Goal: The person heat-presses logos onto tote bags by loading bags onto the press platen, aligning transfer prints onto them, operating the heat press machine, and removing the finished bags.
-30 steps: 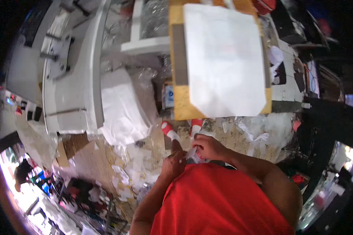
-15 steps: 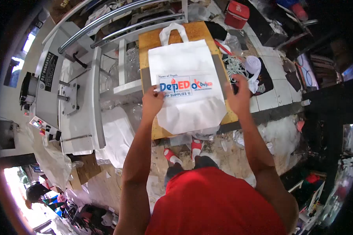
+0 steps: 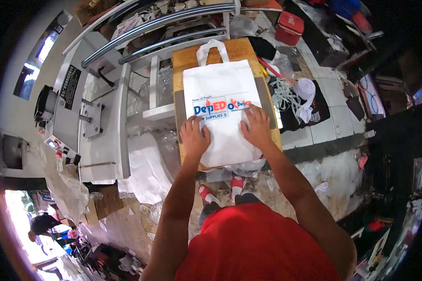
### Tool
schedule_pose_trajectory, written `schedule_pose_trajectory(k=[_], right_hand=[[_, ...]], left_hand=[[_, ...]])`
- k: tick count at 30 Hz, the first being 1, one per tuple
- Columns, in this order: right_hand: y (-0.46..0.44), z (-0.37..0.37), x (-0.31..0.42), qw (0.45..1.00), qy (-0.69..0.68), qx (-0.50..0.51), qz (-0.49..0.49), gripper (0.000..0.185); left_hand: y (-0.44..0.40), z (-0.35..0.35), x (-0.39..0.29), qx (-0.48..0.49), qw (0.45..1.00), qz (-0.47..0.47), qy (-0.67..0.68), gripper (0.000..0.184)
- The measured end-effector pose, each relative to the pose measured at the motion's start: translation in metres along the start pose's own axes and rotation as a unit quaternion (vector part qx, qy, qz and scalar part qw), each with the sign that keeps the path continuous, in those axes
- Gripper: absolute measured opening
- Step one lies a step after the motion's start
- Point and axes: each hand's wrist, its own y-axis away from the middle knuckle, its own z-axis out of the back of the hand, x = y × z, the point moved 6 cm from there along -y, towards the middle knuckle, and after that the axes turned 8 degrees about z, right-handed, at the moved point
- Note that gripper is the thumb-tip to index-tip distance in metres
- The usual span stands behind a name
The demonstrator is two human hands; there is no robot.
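Note:
A white cloth tote bag (image 3: 220, 86) with blue and red printed lettering lies flat on a wooden board (image 3: 243, 47), its loop handle pointing away from me. My left hand (image 3: 195, 136) rests on the lower left part of the bag, fingers stretched out just below the print. On the right side, my right hand (image 3: 256, 126) lies flat with spread fingers, covering the end of the smaller printed text. Neither hand holds anything. Under the bag, a grey strip (image 3: 264, 93) of the board shows at its right side.
To the left stands a white machine frame (image 3: 98, 140) with metal bars (image 3: 154, 23). White bags (image 3: 147, 166) hang beside it. Right of the board are shredded strips (image 3: 286, 96), a white cloth roll (image 3: 306, 96) and a black cloth (image 3: 321, 110). A red box (image 3: 289, 29) stands farther back.
My left hand has moved from the bag's left edge onto its surface. My right hand has come in from beyond the right edge and now lies on the bag. The bottom of the bag looks flatter.

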Motion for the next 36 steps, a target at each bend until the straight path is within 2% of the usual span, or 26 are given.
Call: schedule_pose_trajectory(k=[36], right_hand=[[0.0010,-0.0009,0.0009,1.000,0.007,-0.014,-0.003,0.053]], left_hand=[[0.0035,-0.0037,0.0050,0.016,1.000,0.009,-0.015,0.047]])
